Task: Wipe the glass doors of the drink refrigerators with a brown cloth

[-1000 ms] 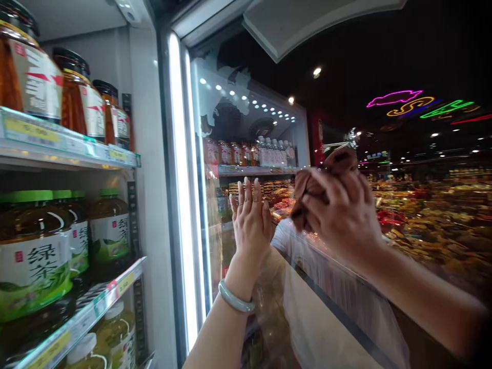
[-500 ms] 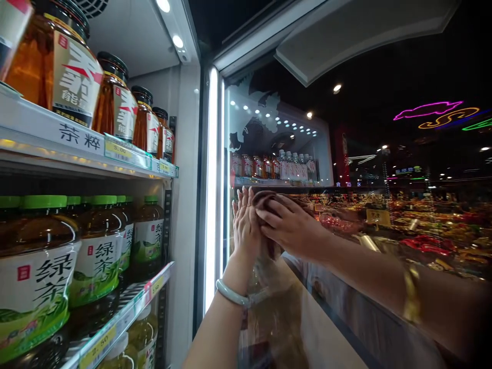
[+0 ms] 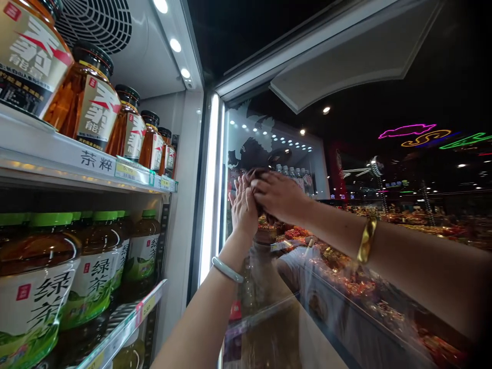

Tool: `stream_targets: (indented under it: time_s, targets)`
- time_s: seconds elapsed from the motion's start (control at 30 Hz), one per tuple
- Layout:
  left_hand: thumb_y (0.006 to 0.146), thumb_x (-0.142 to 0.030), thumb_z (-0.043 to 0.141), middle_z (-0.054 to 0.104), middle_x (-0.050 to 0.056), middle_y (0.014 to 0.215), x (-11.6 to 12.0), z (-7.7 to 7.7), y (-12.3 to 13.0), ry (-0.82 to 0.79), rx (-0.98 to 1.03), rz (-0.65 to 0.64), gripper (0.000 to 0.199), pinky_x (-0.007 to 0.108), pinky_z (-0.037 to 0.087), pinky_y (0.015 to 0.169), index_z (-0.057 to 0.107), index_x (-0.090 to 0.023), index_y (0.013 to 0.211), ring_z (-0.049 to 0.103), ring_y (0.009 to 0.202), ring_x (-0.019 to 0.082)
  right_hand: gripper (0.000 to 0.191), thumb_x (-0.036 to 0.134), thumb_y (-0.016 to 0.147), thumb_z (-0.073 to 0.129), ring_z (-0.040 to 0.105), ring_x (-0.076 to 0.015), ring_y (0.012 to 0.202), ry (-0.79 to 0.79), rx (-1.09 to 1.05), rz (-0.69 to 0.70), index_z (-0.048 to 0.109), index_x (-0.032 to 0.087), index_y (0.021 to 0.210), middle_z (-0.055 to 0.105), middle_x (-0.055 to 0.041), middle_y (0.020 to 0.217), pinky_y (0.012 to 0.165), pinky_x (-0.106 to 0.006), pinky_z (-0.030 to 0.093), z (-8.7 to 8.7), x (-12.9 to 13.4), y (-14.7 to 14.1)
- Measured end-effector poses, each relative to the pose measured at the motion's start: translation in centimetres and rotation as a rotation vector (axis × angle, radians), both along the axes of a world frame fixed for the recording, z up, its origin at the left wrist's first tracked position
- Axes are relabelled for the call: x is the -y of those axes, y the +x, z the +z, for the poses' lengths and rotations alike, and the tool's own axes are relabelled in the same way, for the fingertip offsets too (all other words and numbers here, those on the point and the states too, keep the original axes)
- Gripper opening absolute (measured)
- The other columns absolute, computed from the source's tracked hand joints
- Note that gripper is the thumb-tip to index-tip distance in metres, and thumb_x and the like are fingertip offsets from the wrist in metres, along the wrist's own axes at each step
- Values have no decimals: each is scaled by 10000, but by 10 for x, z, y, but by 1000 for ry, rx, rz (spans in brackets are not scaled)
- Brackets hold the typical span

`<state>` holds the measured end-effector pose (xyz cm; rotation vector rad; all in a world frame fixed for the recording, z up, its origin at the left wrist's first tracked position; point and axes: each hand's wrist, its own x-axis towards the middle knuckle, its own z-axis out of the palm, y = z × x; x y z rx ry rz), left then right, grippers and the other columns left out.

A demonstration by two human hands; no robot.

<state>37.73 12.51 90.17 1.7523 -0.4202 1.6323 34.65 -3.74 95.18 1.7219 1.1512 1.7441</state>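
Observation:
My left hand (image 3: 244, 209), with a pale bangle (image 3: 227, 270) on its wrist, lies flat with fingers stretched up against the glass door (image 3: 261, 287). Right beside it, my right hand (image 3: 279, 197) presses a dark brown cloth (image 3: 261, 174) to the glass, its fingers bent over the cloth. A gold bracelet (image 3: 367, 240) circles my right wrist. Part of the cloth is hidden under the right hand, and the two hands touch or nearly touch.
At left, a lit cooler holds amber bottles (image 3: 98, 105) on an upper shelf (image 3: 65, 148) and green-capped tea bottles (image 3: 96, 271) below. A bright light strip (image 3: 209, 189) runs along the door's hinge side. Through the glass show neon signs and heaped goods.
My right hand and the cloth have moved up the glass. My left hand is slightly higher too. The view has shifted, showing more of the cooler's ceiling vent.

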Motion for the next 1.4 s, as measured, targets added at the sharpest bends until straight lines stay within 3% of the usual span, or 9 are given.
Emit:
stream_targets:
  time_s: [0.13, 0.33, 0.43, 0.57, 0.77, 0.9, 1.07, 1.23, 1.4]
  targets:
    - [1108, -372, 210, 286, 3, 1746, 45, 19, -14, 179, 54, 97, 568, 449, 10, 1359, 327, -282, 1657, 135, 1641, 155, 331, 253, 993, 561, 463, -398, 1405, 314, 61, -30, 724, 176, 1271, 553, -138, 1523, 1149, -618, 462, 28, 49, -10]
    - [1101, -318, 164, 329, 35, 1730, 101, 11, -29, 272, 106, 64, 585, 453, 84, 1363, 363, -215, 1642, 182, 1636, 153, 393, 382, 969, 617, 474, -362, 1368, 225, 112, 35, 724, 152, 1269, 617, -144, 1445, 1229, -572, 403, -29, 92, -23]
    - [1099, -319, 186, 342, 42, 1722, 116, 21, -32, 175, 78, 57, 575, 502, 66, 1358, 392, -227, 1628, 209, 1634, 175, 336, 371, 997, 579, 475, -318, 1386, 97, 122, 18, 739, 197, 1236, 631, -110, 1425, 1250, -537, 388, 5, 108, -27]
    - [1094, -335, 253, 354, 66, 1712, 148, 34, -40, 267, 144, 83, 570, 547, 12, 1349, 370, -212, 1638, 189, 1640, 202, 244, 268, 983, 560, 486, -341, 1363, 435, 159, -20, 765, 226, 1109, 616, -111, 1382, 1179, -581, 459, 37, 154, -39]
    - [1096, -307, 220, 377, 59, 1701, 185, 20, -52, 352, 179, -23, 568, 512, 65, 1361, 404, -203, 1622, 225, 1629, 186, 252, 310, 959, 605, 503, -330, 1325, 320, 170, 4, 737, 211, 1149, 626, -118, 1352, 1215, -567, 454, -34, 178, -47]
    - [1098, -335, 205, 364, 35, 1706, 196, 22, -58, 279, 116, -59, 572, 524, 69, 1359, 397, -233, 1627, 208, 1632, 191, 289, 286, 987, 572, 480, -322, 1369, 167, 180, -161, 707, 205, 1229, 635, -94, 1394, 1177, -532, 475, 8, 200, -56]
    - [1105, -371, 230, 336, 44, 1714, 246, 25, -74, 371, 130, -29, 572, 520, 33, 1357, 370, -217, 1638, 175, 1637, 192, 309, 254, 953, 594, 505, -377, 1305, 605, 283, -239, 690, 175, 1236, 611, -147, 1401, 1003, -568, 515, 30, 275, -75]
    - [1105, -298, 214, 385, 45, 1699, 315, 18, -84, 325, 173, -102, 551, 490, 103, 1364, 439, -214, 1601, 236, 1623, 169, 294, 273, 996, 566, 517, -308, 1252, 237, 309, -205, 699, 174, 1239, 670, -137, 1310, 940, -461, 485, -21, 306, -77]
    - [1113, -283, 178, 436, 51, 1666, 380, 57, -92, 112, 126, -106, 553, 593, -73, 1325, 448, -260, 1595, 260, 1618, 198, 339, 241, 1049, 429, 542, -297, 1105, 36, 377, -409, 714, 171, 1220, 674, -129, 1309, 775, -426, 443, 39, 347, -103]
